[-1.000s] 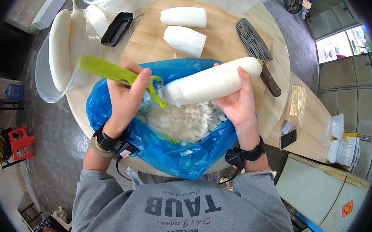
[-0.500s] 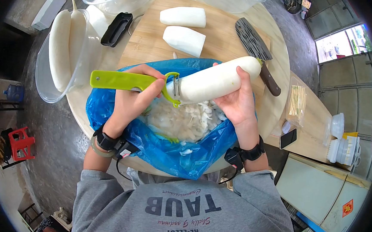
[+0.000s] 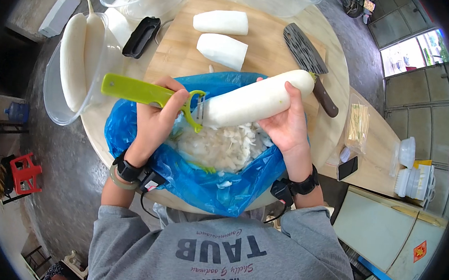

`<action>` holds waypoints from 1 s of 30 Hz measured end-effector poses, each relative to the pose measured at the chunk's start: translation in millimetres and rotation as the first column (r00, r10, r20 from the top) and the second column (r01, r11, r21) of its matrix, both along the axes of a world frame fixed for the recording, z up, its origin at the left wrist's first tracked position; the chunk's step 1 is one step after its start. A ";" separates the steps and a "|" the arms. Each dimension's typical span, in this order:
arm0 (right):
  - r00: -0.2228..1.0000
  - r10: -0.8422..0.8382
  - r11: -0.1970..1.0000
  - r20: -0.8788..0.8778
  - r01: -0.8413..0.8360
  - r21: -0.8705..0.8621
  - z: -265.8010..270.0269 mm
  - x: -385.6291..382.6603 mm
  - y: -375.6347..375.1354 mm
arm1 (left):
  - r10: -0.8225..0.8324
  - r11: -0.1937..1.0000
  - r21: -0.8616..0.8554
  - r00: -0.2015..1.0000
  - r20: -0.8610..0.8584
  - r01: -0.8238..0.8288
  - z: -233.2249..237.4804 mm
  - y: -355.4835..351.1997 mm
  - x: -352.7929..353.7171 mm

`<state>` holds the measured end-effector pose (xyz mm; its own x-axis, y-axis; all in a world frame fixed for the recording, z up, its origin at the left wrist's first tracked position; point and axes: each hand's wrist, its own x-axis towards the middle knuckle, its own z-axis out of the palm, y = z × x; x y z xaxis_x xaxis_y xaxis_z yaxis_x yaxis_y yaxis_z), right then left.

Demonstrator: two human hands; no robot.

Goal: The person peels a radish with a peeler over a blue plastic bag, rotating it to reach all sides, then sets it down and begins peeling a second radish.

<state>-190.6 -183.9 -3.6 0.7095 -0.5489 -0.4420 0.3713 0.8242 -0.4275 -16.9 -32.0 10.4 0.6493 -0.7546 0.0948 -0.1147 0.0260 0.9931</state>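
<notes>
Plainly holds a long white radish [image 3: 256, 100] in the right hand [image 3: 290, 125], with the thumb over its near side and the other fingers passing beneath. Lies aslant above the blue plastic bag [image 3: 200, 182] and a heap of pale peelings [image 3: 229, 149], with the long axis running from lower left to upper right in view. Points its rounded, green-stubbed end toward the dark-handled cleaver [image 3: 301, 46] on the wooden board [image 3: 268, 31], and its narrower, blunt end toward the left hand [image 3: 155, 122]. Looks plump, smooth and pale white along its length. Grips a green peeler [image 3: 129, 88] in that left hand, with fingers closed around the handle and the blade right by the blunt end; cannot tell whether touching.
</notes>
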 end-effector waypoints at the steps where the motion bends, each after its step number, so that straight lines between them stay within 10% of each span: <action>1: 1.000 0.002 1.000 0.005 -0.002 0.005 0.0 0.1 0.0 | -0.006 1.000 -0.011 1.000 -0.007 0.006 0.9 0.2 -1.2; 10: 1.000 -0.008 1.000 -0.006 0.008 0.000 -0.3 0.6 0.8 | -0.161 0.979 -0.034 0.874 0.458 0.199 6.1 -1.8 -1.5; 20: 1.000 0.006 1.000 -0.012 -0.006 0.001 0.2 -0.3 -0.1 | 0.036 0.998 -0.053 0.998 0.045 -0.034 -2.4 0.1 1.8; 30: 1.000 -0.001 1.000 -0.015 0.001 -0.008 -0.1 0.0 0.1 | -0.191 0.974 -0.036 0.901 0.388 0.222 4.9 0.3 0.0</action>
<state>-190.6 -183.8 -3.7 0.7025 -0.5532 -0.4477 0.3658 0.8203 -0.4396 -16.9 -31.6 15.3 0.3825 -0.8480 0.3667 -0.4667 0.1652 0.8689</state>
